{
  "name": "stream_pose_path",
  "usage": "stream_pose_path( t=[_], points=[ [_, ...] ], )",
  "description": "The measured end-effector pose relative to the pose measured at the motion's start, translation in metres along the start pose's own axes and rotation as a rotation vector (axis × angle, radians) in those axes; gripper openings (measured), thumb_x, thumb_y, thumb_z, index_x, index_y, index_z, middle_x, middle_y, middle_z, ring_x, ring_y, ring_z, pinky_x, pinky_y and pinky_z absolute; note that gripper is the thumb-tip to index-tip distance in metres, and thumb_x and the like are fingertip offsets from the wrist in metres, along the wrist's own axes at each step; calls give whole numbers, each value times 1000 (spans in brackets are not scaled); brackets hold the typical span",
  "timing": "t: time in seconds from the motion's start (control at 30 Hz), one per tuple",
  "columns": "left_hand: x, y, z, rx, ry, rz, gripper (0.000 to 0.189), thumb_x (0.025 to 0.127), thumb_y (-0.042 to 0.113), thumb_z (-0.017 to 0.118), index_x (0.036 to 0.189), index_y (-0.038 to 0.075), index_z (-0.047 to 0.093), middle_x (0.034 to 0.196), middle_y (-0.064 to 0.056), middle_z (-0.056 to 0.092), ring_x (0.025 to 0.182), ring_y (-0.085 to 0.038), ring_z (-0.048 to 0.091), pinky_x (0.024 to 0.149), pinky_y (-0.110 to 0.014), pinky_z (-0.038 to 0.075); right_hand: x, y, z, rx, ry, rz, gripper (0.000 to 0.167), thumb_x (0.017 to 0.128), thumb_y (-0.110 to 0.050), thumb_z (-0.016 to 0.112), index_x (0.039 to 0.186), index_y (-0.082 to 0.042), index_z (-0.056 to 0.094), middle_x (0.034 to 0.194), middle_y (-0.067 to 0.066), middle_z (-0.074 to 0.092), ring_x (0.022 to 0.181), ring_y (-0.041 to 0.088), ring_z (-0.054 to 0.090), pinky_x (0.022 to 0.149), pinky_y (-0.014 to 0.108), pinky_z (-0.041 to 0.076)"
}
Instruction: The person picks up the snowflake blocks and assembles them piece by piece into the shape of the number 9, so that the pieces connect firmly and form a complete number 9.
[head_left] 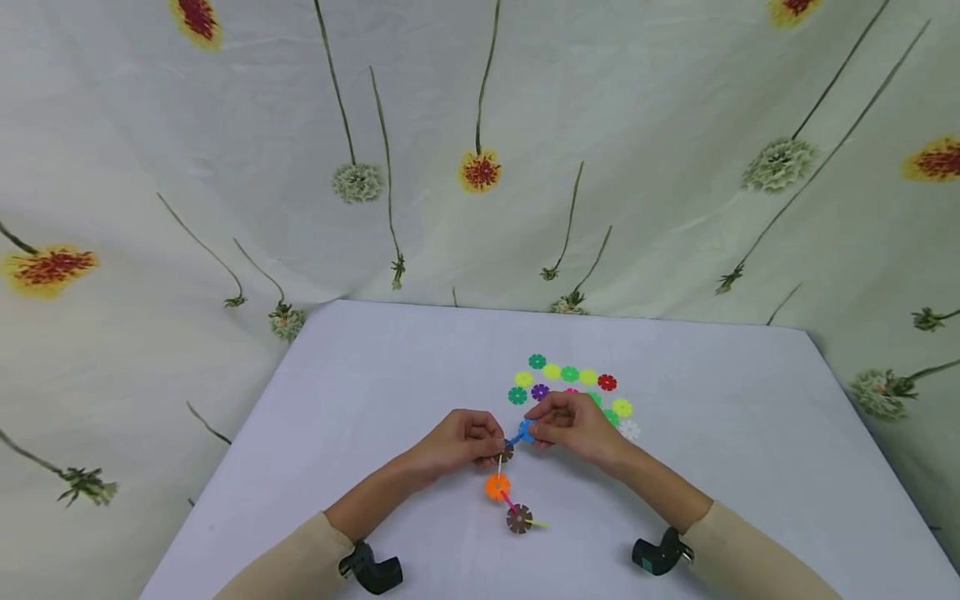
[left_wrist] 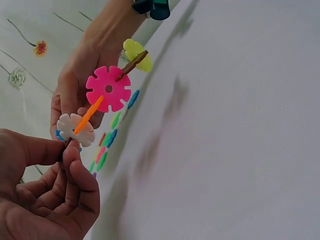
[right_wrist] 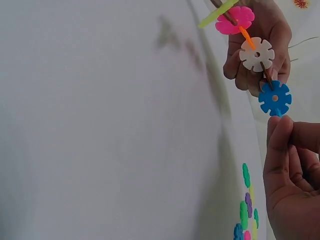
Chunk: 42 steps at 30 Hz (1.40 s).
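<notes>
A chain of interlocked notched plastic snowflake discs hangs between the hands. My left hand (head_left: 461,440) pinches a brown disc (head_left: 506,452) in the chain between thumb and fingertips. From it trail a white disc (left_wrist: 75,130), an orange disc (head_left: 497,487), a pink disc (left_wrist: 107,90), another brown disc (head_left: 519,518) and a yellow disc (left_wrist: 145,62). A blue disc (right_wrist: 275,98) joins the left hand's brown one on the other side. My right hand (head_left: 576,423) pinches a light blue disc (head_left: 527,430) slotted into that blue disc; its fingertips partly hide it.
Loose discs in green, yellow, purple, red and white, such as a red disc (head_left: 607,382) and a purple disc (head_left: 540,392), lie flat on the white table (head_left: 375,358) beyond the hands. The right hand overlaps several. A flower-print cloth (head_left: 420,108) hangs behind the table.
</notes>
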<state>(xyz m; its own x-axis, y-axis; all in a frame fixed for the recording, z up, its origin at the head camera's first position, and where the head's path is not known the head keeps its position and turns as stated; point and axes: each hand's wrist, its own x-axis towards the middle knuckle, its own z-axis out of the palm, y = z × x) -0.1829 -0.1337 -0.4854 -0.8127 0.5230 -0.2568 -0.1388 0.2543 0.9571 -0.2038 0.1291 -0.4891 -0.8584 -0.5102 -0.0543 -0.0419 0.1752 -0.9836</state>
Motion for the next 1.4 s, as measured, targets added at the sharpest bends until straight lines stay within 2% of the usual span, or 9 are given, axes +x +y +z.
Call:
stream_pose_path(
  t=[0.2, 0.43, 0.6, 0.7, 0.8, 0.9, 1.07, 1.23, 1.4],
  points=[
    [1, 0, 5, 12, 15, -7, 15, 105, 13, 68, 106, -1, 68, 84, -1, 71, 75, -14, 63, 75, -21, 58, -3, 1, -2, 25, -17, 6, 20, 101, -5, 72, 115, 8, 70, 104, 26, 77, 85, 25, 79, 81, 28, 66],
    [-2, 2, 11, 51, -10, 12, 13, 103, 11, 68, 105, -1, 70, 83, -2, 71, 74, -16, 66, 74, -21, 59, -5, 1, -3, 26, -57, 8, 21, 101, -7, 73, 116, 7, 72, 105, 24, 76, 80, 16, 77, 80, 26, 65],
    [2, 3, 15, 74, -28, 31, 15, 104, 14, 69, 106, 0, 70, 88, -6, 75, 76, -15, 69, 77, -21, 62, -10, -3, -8, -32, -47, -17, 19, 101, -8, 73, 117, 2, 75, 105, 22, 77, 81, 27, 77, 80, 26, 65],
    [3, 2, 16, 63, -13, 33, 16, 104, 15, 69, 108, 0, 70, 92, -10, 77, 78, -14, 71, 79, -23, 64, -11, -6, -10, -20, -38, 5, 24, 103, -12, 71, 124, -1, 75, 114, 21, 77, 87, 32, 77, 83, 26, 65],
    [3, -1, 14, 40, 5, 37, 17, 104, 15, 70, 111, -1, 69, 94, -14, 78, 79, -15, 72, 81, -26, 65, -9, -5, -12, 20, -49, 36, 33, 106, -15, 68, 135, -1, 71, 116, 22, 74, 90, 25, 77, 88, 27, 65],
    [4, -1, 14, -2, -3, 44, 18, 103, 13, 71, 112, -3, 68, 95, -13, 79, 81, -15, 73, 81, -28, 66, -8, -1, -13, 58, -48, 46, 37, 106, -15, 67, 139, 2, 64, 112, 24, 74, 88, 18, 76, 88, 29, 65],
    [5, 1, 15, -52, -36, 33, 21, 104, 16, 70, 112, -3, 67, 91, -4, 77, 80, -14, 71, 80, -26, 64, -9, 0, -11, 96, -24, 37, 30, 103, -10, 70, 125, 4, 56, 99, 14, 76, 86, 17, 77, 84, 29, 66],
    [7, 4, 16, -54, 7, 52, 26, 107, 23, 67, 114, -1, 65, 89, 0, 71, 78, -14, 64, 77, -22, 60, -10, -4, -9, 86, -49, -2, 27, 102, -9, 71, 116, 4, 52, 95, 10, 75, 84, 16, 75, 82, 28, 65],
    [11, 6, 18, -51, 48, 87, 24, 106, 22, 68, 116, 1, 65, 89, 0, 68, 80, -13, 62, 78, -21, 58, -10, -4, -4, 83, -100, -6, 27, 102, -10, 71, 115, 2, 50, 96, 12, 76, 84, 16, 76, 82, 27, 65]
  ],
)
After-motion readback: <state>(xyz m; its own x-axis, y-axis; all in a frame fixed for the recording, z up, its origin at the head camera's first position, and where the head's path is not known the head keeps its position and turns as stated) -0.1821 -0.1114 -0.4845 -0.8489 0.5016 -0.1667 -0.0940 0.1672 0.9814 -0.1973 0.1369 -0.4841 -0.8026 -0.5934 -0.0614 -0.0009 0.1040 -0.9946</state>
